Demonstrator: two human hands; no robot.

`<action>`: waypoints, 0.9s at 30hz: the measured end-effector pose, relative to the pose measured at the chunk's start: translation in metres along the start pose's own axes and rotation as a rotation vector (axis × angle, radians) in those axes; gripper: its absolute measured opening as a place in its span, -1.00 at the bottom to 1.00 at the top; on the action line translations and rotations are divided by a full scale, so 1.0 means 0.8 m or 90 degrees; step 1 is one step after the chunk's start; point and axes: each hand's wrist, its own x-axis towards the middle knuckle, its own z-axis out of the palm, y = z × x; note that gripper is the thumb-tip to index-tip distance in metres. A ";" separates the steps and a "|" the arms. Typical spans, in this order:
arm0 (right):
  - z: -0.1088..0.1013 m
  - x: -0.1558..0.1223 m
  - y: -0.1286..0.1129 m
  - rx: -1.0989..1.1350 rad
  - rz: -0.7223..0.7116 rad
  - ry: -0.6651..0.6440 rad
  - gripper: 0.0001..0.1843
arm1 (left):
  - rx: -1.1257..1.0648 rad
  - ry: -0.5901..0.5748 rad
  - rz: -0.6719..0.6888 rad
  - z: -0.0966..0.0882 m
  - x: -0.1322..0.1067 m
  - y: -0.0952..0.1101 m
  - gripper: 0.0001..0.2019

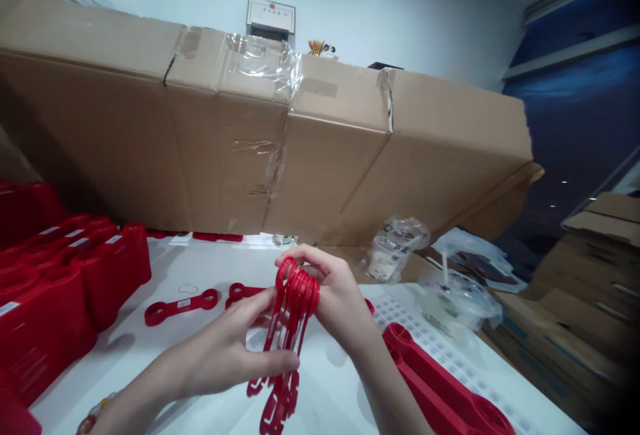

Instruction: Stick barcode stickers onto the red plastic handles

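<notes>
A bunch of thin red plastic pieces (pixel 289 328) with ring-shaped ends hangs between my hands in the middle of the head view. My right hand (pixel 331 281) grips the ring ends at the top, its fingers curled behind them and partly hidden. From the left, my left hand (pixel 245 345) closes round the strips lower down, with its thumb across their front. The lower ends, with notched cut-outs, dangle free below the thumb. A flat red link-shaped piece (pixel 183 305) bearing a white label lies on the table to the left of my hands.
Stacked red parts with labels (pixel 113 275) fill the left side. At right lie more red link-shaped parts (pixel 450 388) and a sheet of white labels (pixel 450 348). Plastic-wrapped cups (pixel 387 255) stand behind. A large cardboard box (pixel 335 155) walls off the white table's (pixel 200 408) back.
</notes>
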 end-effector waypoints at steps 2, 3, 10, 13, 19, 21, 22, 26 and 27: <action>0.000 -0.002 -0.002 -0.011 -0.001 0.008 -0.78 | 0.002 0.003 -0.002 0.003 0.004 -0.002 -0.70; -0.001 -0.002 -0.002 -0.024 -0.002 0.010 -0.78 | -0.001 0.003 -0.007 0.003 0.005 -0.002 -0.74; -0.010 -0.003 -0.002 -0.025 0.023 -0.025 -0.83 | -0.077 -0.020 -0.039 0.002 0.001 0.001 -0.60; -0.002 -0.004 -0.002 0.015 0.033 -0.015 -0.84 | -0.078 -0.026 -0.042 0.007 0.003 -0.007 -0.40; 0.009 -0.003 -0.001 -0.055 -0.017 0.049 -0.86 | -0.131 -0.090 -0.086 0.013 0.022 -0.029 -0.63; 0.001 -0.003 -0.002 -0.089 -0.025 0.056 -0.87 | -0.115 -0.092 -0.114 0.004 0.026 -0.034 -0.73; -0.005 -0.003 -0.002 -0.111 -0.029 0.054 -0.86 | -0.112 -0.093 -0.116 -0.003 0.026 -0.035 -0.74; -0.030 -0.007 -0.003 -0.249 -0.097 -0.003 -0.71 | -0.080 -0.074 -0.109 -0.036 0.015 -0.023 -0.68; -0.035 -0.007 -0.002 -0.278 -0.123 -0.034 -0.69 | -0.063 -0.062 -0.114 -0.043 0.010 -0.016 -0.67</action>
